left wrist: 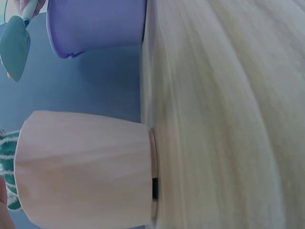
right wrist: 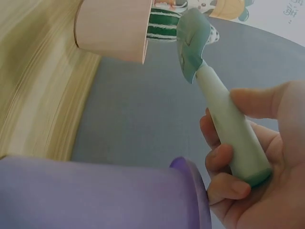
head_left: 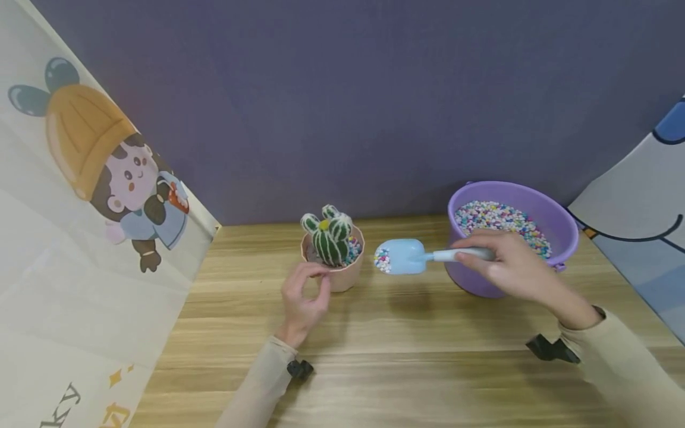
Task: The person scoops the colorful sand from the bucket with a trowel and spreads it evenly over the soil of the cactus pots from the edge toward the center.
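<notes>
A knitted-looking green and white cactus (head_left: 329, 241) with a yellow tip stands in a pale pink flower pot (head_left: 345, 278), colourful pebbles around its base. My left hand (head_left: 304, 300) pinches the near rim of the pot between thumb and fingers. In my right hand (head_left: 508, 264) is a small light-blue shovel (head_left: 408, 255), its white handle gripped by curled fingers and thumb in the right wrist view. Some coloured pebbles (head_left: 382, 260) lie at the front of the shovel's blade. The blade hovers above the table, just right of the pot.
A purple bucket (head_left: 465, 276) holding many multicoloured pebbles (head_left: 497, 217) stands on the right, under my right hand. The wood-grain table (head_left: 374, 368) meets a dark blue back wall (head_left: 348, 119). A cartoon-printed panel (head_left: 53, 285) borders the left side, another (head_left: 631, 196) the right.
</notes>
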A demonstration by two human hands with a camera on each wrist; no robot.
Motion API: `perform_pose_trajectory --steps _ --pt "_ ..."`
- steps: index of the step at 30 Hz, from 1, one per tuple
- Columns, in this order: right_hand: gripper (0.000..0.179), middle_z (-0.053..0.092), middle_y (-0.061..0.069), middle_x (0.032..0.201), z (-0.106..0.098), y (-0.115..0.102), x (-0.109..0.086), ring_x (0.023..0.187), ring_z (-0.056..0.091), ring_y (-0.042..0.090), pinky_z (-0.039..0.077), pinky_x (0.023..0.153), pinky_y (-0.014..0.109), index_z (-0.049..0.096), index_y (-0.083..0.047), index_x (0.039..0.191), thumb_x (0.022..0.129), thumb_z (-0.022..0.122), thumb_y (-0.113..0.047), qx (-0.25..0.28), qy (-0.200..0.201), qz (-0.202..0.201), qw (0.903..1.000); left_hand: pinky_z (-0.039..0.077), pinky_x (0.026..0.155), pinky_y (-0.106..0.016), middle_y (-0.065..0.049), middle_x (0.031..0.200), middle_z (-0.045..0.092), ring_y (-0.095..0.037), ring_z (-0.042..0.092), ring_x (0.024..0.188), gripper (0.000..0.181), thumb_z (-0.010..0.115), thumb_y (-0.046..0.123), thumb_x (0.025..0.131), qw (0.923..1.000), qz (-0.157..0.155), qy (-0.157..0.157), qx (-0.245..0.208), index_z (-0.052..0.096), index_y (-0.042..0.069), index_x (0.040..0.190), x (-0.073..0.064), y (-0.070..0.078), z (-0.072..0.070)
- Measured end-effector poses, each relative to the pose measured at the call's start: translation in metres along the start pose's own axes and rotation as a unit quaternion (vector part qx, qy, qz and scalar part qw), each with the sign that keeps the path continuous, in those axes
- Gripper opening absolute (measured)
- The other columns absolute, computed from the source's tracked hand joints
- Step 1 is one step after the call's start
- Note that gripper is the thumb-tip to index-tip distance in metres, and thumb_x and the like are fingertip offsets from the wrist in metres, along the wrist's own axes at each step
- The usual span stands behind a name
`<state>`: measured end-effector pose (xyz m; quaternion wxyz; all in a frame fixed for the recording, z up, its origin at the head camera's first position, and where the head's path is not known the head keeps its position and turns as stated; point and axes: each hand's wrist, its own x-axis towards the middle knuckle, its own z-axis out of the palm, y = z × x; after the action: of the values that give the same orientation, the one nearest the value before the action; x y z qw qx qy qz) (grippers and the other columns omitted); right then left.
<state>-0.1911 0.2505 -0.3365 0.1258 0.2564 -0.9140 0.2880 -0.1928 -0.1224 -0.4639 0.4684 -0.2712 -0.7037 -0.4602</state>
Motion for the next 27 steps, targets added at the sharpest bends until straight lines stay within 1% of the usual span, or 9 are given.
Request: perform_pose_trajectory --steps 4,7,12,15,17,19,22,24,27 --pt "0.016 0.082 0.008 0.108 0.008 -0.005 0.003 0.104 0.075 0.034 0.057 0.092 0.055 0.083 -0.01 0.11 0.095 0.077 -0.013 0.007 0.005 -0.011 0.9999 0.058 0.076 -0.023 -0.015 0.086 0.074 -0.026 0.065 0.077 0.016 0.07 -0.009 0.079 0.9998 -0.003 0.018 0.004 0.073 -0.002 0.092 -0.001 -0.003 -0.003" --pt "0.016 0.082 0.008 0.106 0.014 -0.009 0.004 0.102 0.075 0.034 0.058 0.089 0.054 0.083 -0.009 0.109 0.095 0.077 -0.013 0.011 0.008 -0.014 0.9998 0.057 0.079 -0.024 -0.015 0.088 0.074 -0.028 0.066 0.08 0.014 0.07 -0.007 0.08 0.9995 -0.008 0.028 0.012 0.073 -0.002 0.093 -0.001 -0.007 -0.003" --pt "0.015 0.081 0.003 0.102 0.022 -0.014 0.008 0.095 0.074 0.025 0.059 0.084 0.046 0.083 -0.01 0.108 0.095 0.077 -0.015 0.008 0.008 -0.017 0.9998 0.053 0.088 -0.021 -0.016 0.091 0.074 -0.03 0.065 0.084 0.01 0.07 -0.002 0.085 0.9981 -0.019 0.051 0.029 0.073 -0.002 0.095 -0.002 -0.013 -0.004" --pt "0.016 0.08 0.002 0.102 0.026 -0.017 0.011 0.091 0.072 0.02 0.057 0.082 0.041 0.083 -0.011 0.11 0.096 0.077 -0.018 0.009 -0.007 -0.01 0.9999 0.051 0.094 -0.022 -0.018 0.096 0.073 -0.032 0.064 0.09 0.014 0.072 0.002 0.085 0.9968 -0.047 0.052 0.038 0.072 -0.004 0.098 -0.004 -0.015 -0.005" --pt "0.017 0.08 0.001 0.102 0.028 -0.02 0.014 0.089 0.07 0.017 0.056 0.08 0.039 0.083 -0.011 0.111 0.097 0.076 -0.02 0.009 -0.018 -0.003 0.9998 0.05 0.1 -0.028 -0.02 0.105 0.072 -0.034 0.063 0.099 0.024 0.075 0.007 0.085 0.9947 -0.083 0.039 0.047 0.071 -0.005 0.106 -0.005 -0.015 -0.005" --pt "0.019 0.079 0.001 0.103 0.029 -0.022 0.016 0.088 0.069 0.017 0.056 0.08 0.039 0.082 -0.011 0.112 0.098 0.075 -0.021 0.011 -0.028 0.002 0.9995 0.05 0.104 -0.039 -0.023 0.12 0.069 -0.036 0.062 0.113 0.041 0.077 0.012 0.085 0.9906 -0.125 0.014 0.054 0.067 -0.006 0.121 -0.005 -0.015 -0.006" --pt "0.022 0.079 0.004 0.105 0.03 -0.026 0.019 0.09 0.07 0.021 0.057 0.082 0.044 0.082 -0.009 0.114 0.099 0.074 -0.023 0.009 -0.038 0.006 0.9992 0.05 0.109 -0.054 -0.024 0.143 0.06 -0.038 0.056 0.132 0.071 0.081 0.019 0.085 0.9807 -0.181 -0.041 0.062 0.053 -0.006 0.144 -0.004 -0.017 -0.008" --pt "0.023 0.079 0.005 0.107 0.031 -0.029 0.021 0.091 0.071 0.023 0.057 0.084 0.048 0.081 -0.008 0.115 0.1 0.073 -0.024 0.005 -0.043 0.007 0.999 0.049 0.112 -0.059 -0.023 0.152 0.053 -0.039 0.052 0.139 0.086 0.084 0.024 0.084 0.9739 -0.2 -0.081 0.07 0.042 -0.005 0.154 -0.003 -0.021 -0.01" --pt "0.024 0.08 0.006 0.105 0.035 -0.031 0.024 0.09 0.071 0.023 0.057 0.084 0.049 0.082 -0.008 0.115 0.099 0.073 -0.024 -0.004 -0.046 0.008 0.9989 0.044 0.12 -0.06 -0.02 0.16 0.047 -0.038 0.048 0.146 0.099 0.085 0.031 0.083 0.9632 -0.217 -0.133 0.086 0.033 -0.001 0.161 -0.001 -0.028 -0.014"
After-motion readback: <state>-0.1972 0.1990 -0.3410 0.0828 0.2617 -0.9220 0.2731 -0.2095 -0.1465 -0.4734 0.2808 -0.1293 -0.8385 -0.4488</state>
